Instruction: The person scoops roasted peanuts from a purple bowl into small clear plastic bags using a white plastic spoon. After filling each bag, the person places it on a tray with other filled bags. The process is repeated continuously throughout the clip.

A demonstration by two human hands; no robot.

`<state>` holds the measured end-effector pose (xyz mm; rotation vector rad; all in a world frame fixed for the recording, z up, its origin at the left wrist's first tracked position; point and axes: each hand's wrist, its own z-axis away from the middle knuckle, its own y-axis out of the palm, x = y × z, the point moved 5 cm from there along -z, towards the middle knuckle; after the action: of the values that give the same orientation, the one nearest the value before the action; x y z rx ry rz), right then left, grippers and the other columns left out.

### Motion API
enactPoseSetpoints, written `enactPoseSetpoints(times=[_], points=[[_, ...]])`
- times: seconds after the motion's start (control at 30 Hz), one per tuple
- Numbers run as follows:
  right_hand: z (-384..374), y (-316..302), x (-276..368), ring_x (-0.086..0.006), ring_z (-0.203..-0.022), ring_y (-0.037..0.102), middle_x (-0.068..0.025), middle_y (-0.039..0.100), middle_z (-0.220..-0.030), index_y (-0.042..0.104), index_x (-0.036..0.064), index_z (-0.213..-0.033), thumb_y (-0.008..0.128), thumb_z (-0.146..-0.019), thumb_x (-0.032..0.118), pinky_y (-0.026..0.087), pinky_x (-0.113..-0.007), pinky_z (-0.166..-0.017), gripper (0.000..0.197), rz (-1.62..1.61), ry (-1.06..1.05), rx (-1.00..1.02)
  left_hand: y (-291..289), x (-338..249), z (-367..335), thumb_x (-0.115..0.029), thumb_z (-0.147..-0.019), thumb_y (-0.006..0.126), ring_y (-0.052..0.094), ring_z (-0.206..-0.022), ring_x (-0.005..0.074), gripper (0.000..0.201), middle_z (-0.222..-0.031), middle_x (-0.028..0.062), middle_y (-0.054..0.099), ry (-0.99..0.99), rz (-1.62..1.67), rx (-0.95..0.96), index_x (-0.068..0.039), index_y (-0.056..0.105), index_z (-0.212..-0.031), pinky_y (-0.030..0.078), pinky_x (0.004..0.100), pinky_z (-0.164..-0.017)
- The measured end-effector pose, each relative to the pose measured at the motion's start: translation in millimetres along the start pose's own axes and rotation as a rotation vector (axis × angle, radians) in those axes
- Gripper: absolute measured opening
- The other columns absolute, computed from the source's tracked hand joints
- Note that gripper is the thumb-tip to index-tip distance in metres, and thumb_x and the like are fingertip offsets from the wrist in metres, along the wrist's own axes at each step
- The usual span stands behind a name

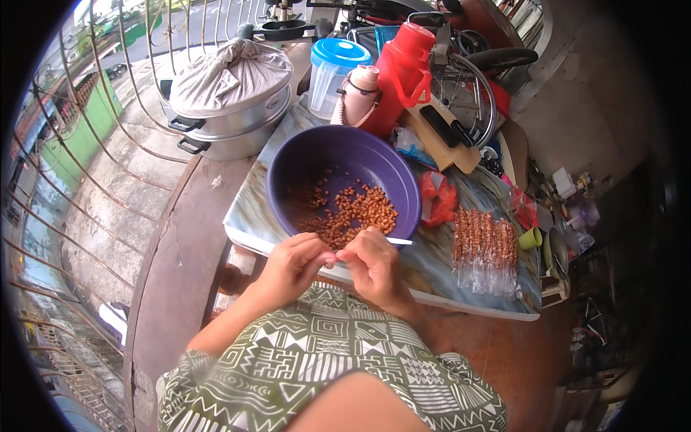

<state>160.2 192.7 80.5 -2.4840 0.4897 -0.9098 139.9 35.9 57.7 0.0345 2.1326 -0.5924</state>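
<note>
My left hand (pixel 295 261) and my right hand (pixel 376 268) meet at the fingertips, just in front of the near rim of a purple basin (pixel 345 144). Both are closed in a pinch; whatever lies between the fingers is too small to make out. Reddish-brown peanuts (pixel 360 209) cover part of the basin's bottom. From behind my right hand a thin white stick-like piece (pixel 400 241) pokes out to the right; whether the hand grips it or it rests on the rim, I cannot tell. To the right lie filled clear plastic packets (pixel 486 248) of peanuts, side by side in a row.
The basin stands on a marble-patterned table (pixel 425 288). Behind it are a red flask (pixel 404 72), a pale pink bottle (pixel 358 97) and a blue-lidded container (pixel 338 54). Red plastic bags (pixel 437 198) lie beside the basin. A cloth-covered pot (pixel 237 129) stands at the left by metal bars.
</note>
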Motion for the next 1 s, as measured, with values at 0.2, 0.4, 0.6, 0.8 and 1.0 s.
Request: enactPoseSetpoints(times=[0.2,0.4,0.6,0.8,1.0], points=[[-19.9,30.7,-5.8,-0.0260,-0.064,0.058,-0.0090,0.063,-0.073,0.066,0.0029,-0.085,0.072,-0.087,0.003,0.043,-0.036,-0.058,0.006,0.044,0.100,-0.116,-36.9,31.0,-20.4,-0.006,-0.086,0.072,0.062,-0.072,0.0301,0.007,-0.076,0.0115,0.062,0.081,0.023,0.109,-0.002,0.068,-0.084,0.050,0.0391,-0.063],[-30.5,53.9,-4.9,-0.0231,-0.076,0.067,-0.0102,0.069,-0.083,0.068,0.0032,-0.091,0.073,-0.082,-0.005,0.050,-0.033,-0.065,0.013,0.017,0.247,-0.227,-69.4,52.6,-48.6,-0.006,-0.079,0.081,0.068,-0.076,0.0237,0.011,-0.082,0.0088,0.070,0.075,0.142,0.249,-0.004,0.074,-0.087,0.052,0.0336,-0.067],[-31.2,34.1,-7.6,-0.0197,-0.066,0.058,-0.0086,0.063,-0.076,0.066,0.0009,-0.087,0.072,-0.089,0.004,0.045,-0.032,-0.060,0.007,0.178,0.346,-0.414,-86.5,67.2,-71.3,-0.008,-0.084,0.078,0.070,-0.076,0.0204,0.009,-0.084,0.0084,0.073,0.049,0.134,0.327,-0.004,0.076,-0.092,0.052,0.0321,-0.068],[-43.2,37.4,-13.1,-0.0181,-0.067,0.057,-0.0062,0.064,-0.079,0.068,0.0031,-0.087,0.076,-0.083,0.000,0.045,-0.030,-0.059,0.009,0.252,0.300,-0.393,-102.3,90.1,-86.6,-0.004,-0.083,0.078,0.067,-0.075,0.0199,0.007,-0.083,0.0076,0.070,0.048,0.095,0.351,-0.003,0.075,-0.089,0.051,0.0322,-0.067],[-61.5,42.0,-26.1,-0.0175,-0.069,0.058,-0.0074,0.065,-0.083,0.067,0.0029,-0.091,0.074,-0.084,-0.001,0.046,-0.029,-0.061,0.011,0.195,0.285,-0.402,-110.9,105.8,-93.7,-0.001,-0.082,0.078,0.066,-0.078,0.0156,0.008,-0.087,0.0075,0.071,-0.036,0.222,0.286,-0.002,0.074,-0.089,0.051,0.0305,-0.072]])
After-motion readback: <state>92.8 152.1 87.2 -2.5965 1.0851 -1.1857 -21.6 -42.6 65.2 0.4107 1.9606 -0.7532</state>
